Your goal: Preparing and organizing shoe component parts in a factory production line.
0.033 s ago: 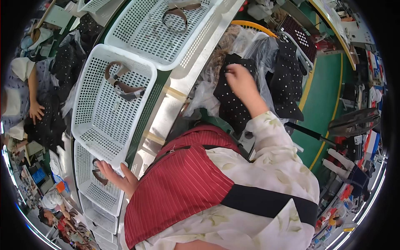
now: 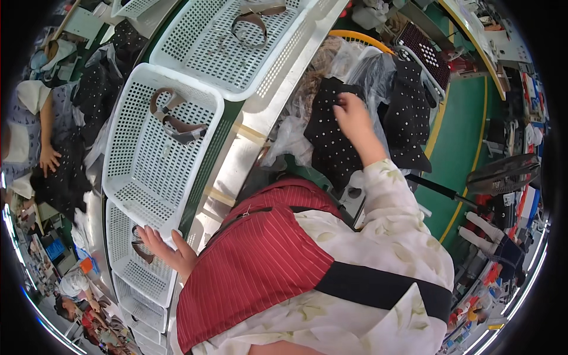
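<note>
At one o'clock, the right hand (image 2: 355,119) curls over dotted black fabric (image 2: 326,131), its grip impossible to confirm; pinching one edge lightly should limit creasing. At eight o'clock, the left hand (image 2: 168,251) spreads loosely, empty, near the perforated white basket (image 2: 148,160).

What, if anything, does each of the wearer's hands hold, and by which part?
Left hand: nothing. Whether the right hand grips the dotted cloth is unclear.

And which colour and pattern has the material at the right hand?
The material is black with small white dots, seen best in the head view.
</note>
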{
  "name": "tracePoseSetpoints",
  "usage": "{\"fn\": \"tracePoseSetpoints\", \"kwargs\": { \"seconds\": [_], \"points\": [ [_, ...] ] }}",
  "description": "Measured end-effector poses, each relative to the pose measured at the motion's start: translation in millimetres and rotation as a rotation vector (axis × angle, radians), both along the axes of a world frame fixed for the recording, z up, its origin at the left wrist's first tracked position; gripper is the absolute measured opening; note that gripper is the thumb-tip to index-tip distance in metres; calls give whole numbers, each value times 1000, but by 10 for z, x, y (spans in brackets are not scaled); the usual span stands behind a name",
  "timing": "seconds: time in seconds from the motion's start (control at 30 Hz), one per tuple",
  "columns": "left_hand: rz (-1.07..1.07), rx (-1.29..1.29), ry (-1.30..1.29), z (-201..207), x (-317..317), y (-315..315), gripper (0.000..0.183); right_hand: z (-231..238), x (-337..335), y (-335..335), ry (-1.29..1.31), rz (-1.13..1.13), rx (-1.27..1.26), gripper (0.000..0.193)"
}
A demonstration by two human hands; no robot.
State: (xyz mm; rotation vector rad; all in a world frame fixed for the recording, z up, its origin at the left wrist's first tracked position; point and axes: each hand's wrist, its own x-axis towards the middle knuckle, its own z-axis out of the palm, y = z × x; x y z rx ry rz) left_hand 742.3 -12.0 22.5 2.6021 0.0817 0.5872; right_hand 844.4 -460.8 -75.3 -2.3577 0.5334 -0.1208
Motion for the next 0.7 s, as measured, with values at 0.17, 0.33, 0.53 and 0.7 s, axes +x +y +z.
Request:
{"fn": "tracePoseSetpoints", "kwargs": {
  "seconds": [0.17,0.33,0.53,0.7],
  "points": [
    [-49,-102,47,50,114,-118,49,-39,-384,-380,463,-164,-218,47],
    [-126,-9,70,23,143,-23,43,-91,-326,-410,504,-166,-131,47],
    [-182,-40,72,18,139,75,37,-346,-295,-290,435,-45,-255,36],
    [-193,-86,109,16,100,132,36,-88,-338,-28,298,-75,-195,25]
  ]
}}
